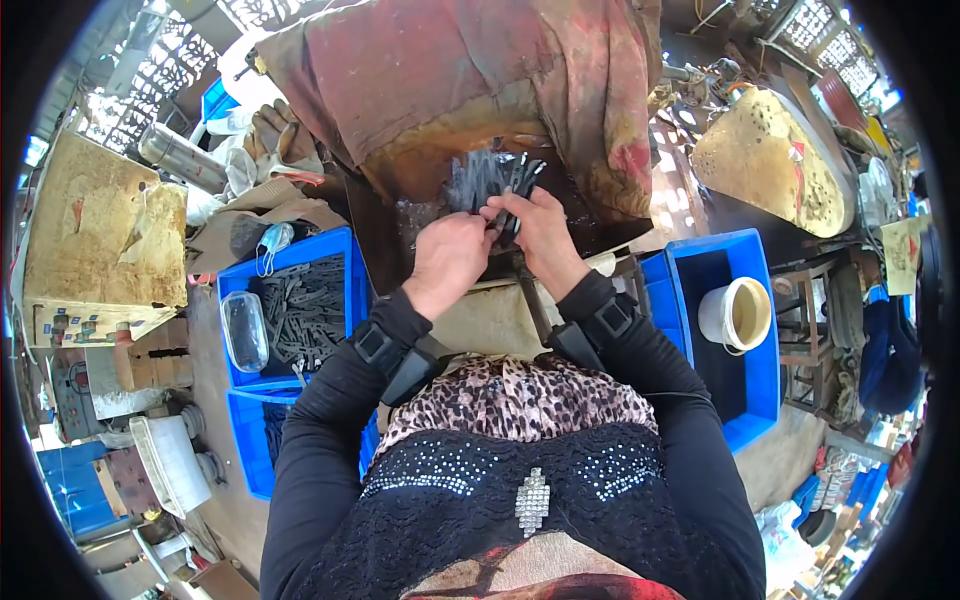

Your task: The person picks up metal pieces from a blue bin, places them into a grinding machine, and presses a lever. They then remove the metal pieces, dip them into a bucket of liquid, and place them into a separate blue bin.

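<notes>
Dark strips [521,180], gathered into a small upright bundle, are held between two bare hands at the mouth of a draped work area. Above them, a large reddish-brown cloth [450,75] is hung, its stained lower edge left open over a dark brown surface [597,228]. To the person's right, a blue bin [755,430] is set, and to the left another blue bin [357,285] is filled with loose strips [310,315] of similar look. A white bucket [722,315] is tipped on its side within the right-hand bin. The bundle's lower end is enclosed by the grip of the left hand [452,262] and the right hand [545,240], both closed on it, fingertips nearly meeting. A clear plastic container [245,332] is rested on the loose strips. Behind the bundle, a paler cluster [474,180] is seen on the surface, too blurred to be made out fully. Singly, the strips are judged light, stiff and perhaps slick; as a bunch, they could be fanned apart or slip lengthwise. They would be best grasped together low around the middle, tips kept free.
</notes>
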Demonstrator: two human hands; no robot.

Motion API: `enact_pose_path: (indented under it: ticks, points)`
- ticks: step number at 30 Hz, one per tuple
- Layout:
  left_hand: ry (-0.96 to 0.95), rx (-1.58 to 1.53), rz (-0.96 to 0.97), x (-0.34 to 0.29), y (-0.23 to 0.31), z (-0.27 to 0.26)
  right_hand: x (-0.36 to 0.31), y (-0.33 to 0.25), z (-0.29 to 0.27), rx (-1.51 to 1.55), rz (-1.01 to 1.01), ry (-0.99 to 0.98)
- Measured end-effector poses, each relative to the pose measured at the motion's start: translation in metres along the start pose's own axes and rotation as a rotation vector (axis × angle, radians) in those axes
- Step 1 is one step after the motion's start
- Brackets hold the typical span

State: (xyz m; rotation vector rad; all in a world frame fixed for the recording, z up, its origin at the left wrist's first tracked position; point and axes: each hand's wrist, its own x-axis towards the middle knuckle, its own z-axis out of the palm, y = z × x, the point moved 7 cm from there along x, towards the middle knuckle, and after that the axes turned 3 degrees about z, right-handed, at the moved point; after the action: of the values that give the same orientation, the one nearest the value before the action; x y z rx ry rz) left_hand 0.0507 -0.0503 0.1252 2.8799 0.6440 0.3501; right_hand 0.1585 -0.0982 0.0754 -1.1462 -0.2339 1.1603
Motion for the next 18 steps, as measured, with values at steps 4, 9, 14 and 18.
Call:
enact_pose_path:
  ticks: [4,9,14,18]
  points:
    - [-0.065,-0.818,-0.269,-0.012,-0.054,0.015,-0.008,-0.008,-0.021,-0.009,-0.022,-0.056]
    - [-0.021,-1.214,-0.543,-0.007,-0.103,0.037,-0.046,-0.019,-0.038,-0.160,-0.041,-0.218]
    - [-0.065,-1.080,-0.369,0.004,-0.128,0.106,-0.093,-0.008,-0.049,-0.620,-0.002,-0.281]
    - [-0.077,-0.818,-0.148,0.014,-0.117,0.115,-0.121,-0.007,-0.048,-1.031,-0.144,-0.312]
